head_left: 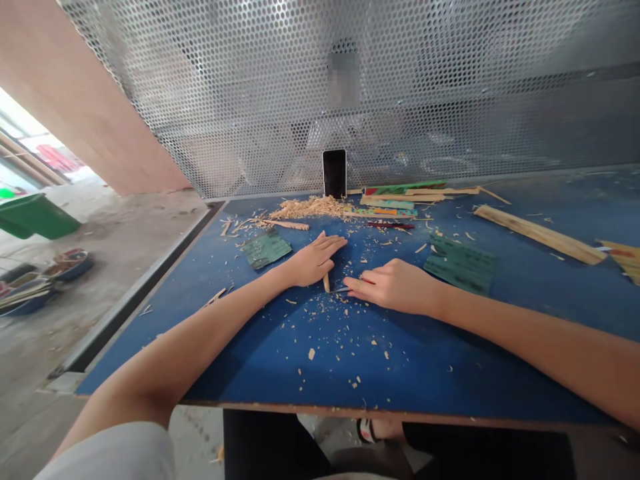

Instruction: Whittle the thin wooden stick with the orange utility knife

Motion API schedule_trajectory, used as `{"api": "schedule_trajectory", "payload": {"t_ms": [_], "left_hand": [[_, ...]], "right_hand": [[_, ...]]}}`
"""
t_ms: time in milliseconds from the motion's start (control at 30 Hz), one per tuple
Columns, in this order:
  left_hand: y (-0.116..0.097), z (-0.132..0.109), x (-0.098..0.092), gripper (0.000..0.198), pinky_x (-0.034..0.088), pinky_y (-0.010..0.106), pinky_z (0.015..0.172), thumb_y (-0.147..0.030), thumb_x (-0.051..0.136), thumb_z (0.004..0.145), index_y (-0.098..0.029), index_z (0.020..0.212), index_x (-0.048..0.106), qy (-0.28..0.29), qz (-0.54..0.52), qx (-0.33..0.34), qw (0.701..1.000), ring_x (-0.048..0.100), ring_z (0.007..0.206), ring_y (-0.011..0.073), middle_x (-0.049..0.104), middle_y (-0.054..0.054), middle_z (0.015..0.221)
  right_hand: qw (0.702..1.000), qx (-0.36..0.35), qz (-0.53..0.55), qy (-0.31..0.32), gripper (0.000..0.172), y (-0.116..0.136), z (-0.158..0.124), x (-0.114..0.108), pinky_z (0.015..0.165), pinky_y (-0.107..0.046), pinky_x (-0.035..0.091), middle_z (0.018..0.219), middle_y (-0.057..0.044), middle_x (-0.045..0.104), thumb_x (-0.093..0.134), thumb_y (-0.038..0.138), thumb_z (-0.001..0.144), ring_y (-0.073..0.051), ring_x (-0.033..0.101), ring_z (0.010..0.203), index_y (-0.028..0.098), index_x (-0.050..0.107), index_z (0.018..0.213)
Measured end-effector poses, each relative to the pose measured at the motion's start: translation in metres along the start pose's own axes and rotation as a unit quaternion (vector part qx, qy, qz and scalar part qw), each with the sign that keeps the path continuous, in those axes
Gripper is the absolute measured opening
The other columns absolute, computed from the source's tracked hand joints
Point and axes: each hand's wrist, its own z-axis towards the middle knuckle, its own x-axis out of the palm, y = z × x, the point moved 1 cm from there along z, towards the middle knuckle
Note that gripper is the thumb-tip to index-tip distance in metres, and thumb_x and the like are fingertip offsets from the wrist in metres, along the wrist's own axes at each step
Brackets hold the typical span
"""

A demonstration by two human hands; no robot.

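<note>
My left hand (317,260) lies over a short wooden stick (327,283) on the blue tabletop, its fingers stretched forward and pressing the stick down. The stick's near end pokes out below the palm; the rest is hidden. My right hand (383,287) is closed around a carving knife, most of it hidden by the fingers. Its thin metal blade (340,289) points left and reaches the stick's near end. Small wood chips (311,353) lie scattered around both hands.
A phone (335,173) stands against the perforated metal panel (240,133), behind a heap of shavings (310,207). Green sandpaper sheets (267,249) (460,263) flank my hands. Wooden strips (405,198), a dark red slim tool (391,225) and a plank (540,233) lie beyond.
</note>
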Motion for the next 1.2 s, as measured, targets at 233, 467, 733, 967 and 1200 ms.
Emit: {"api": "schedule_trajectory", "payload": {"t_ms": [233, 467, 733, 967, 1200], "left_hand": [[-0.002, -0.001, -0.002, 0.061, 0.006, 0.045, 0.138, -0.022, 0.026, 0.104, -0.017, 0.165, 0.028, -0.001, 0.0, 0.0, 1.0, 0.024, 0.164, 0.0187, 0.035, 0.008, 0.173], [-0.002, 0.0, -0.001, 0.06, 0.005, 0.045, 0.138, -0.022, 0.027, 0.104, -0.016, 0.165, 0.029, 0.002, -0.003, 0.0, 1.0, 0.023, 0.164, 0.019, 0.034, 0.009, 0.173], [-0.005, 0.001, -0.003, 0.059, 0.005, 0.047, 0.138, -0.022, 0.025, 0.105, -0.013, 0.164, 0.029, 0.013, 0.0, 0.004, 1.0, 0.021, 0.164, 0.0202, 0.033, 0.012, 0.173], [-0.005, 0.0, -0.006, 0.06, 0.005, 0.05, 0.137, -0.023, 0.028, 0.105, -0.019, 0.165, 0.025, 0.022, -0.016, 0.016, 0.999, 0.019, 0.165, 0.0206, 0.029, 0.01, 0.175], [-0.009, 0.0, -0.007, 0.06, 0.004, 0.045, 0.137, -0.023, 0.027, 0.105, -0.018, 0.165, 0.026, 0.028, -0.006, -0.002, 1.0, 0.02, 0.165, 0.0189, 0.03, 0.011, 0.175]], "right_hand": [[0.999, 0.005, -0.005, -0.032, 0.035, -0.004, -0.002, 0.008, 0.056, -0.032, 0.025, 0.07, 0.002, 0.063, 0.041, 0.034, 0.115, -0.011, 0.054, 0.058, 0.019, 0.07, 0.127], [1.0, 0.015, 0.004, -0.004, 0.035, 0.0, 0.001, 0.007, 0.056, -0.032, 0.024, 0.074, 0.001, 0.068, 0.04, 0.033, 0.116, -0.012, 0.057, 0.059, 0.017, 0.068, 0.13], [0.999, 0.03, 0.008, 0.024, 0.034, 0.007, 0.008, 0.006, 0.055, -0.034, 0.019, 0.072, 0.0, 0.068, 0.041, 0.037, 0.115, -0.013, 0.056, 0.053, 0.018, 0.068, 0.126], [0.999, 0.009, 0.032, 0.026, 0.037, 0.0, 0.008, 0.006, 0.055, -0.033, 0.021, 0.075, 0.0, 0.069, 0.036, 0.035, 0.116, -0.012, 0.057, 0.058, 0.018, 0.067, 0.128], [1.0, 0.004, 0.025, 0.018, 0.038, -0.006, 0.001, 0.007, 0.054, -0.034, 0.021, 0.073, 0.001, 0.068, 0.037, 0.036, 0.117, -0.012, 0.059, 0.059, 0.02, 0.07, 0.125]]}}
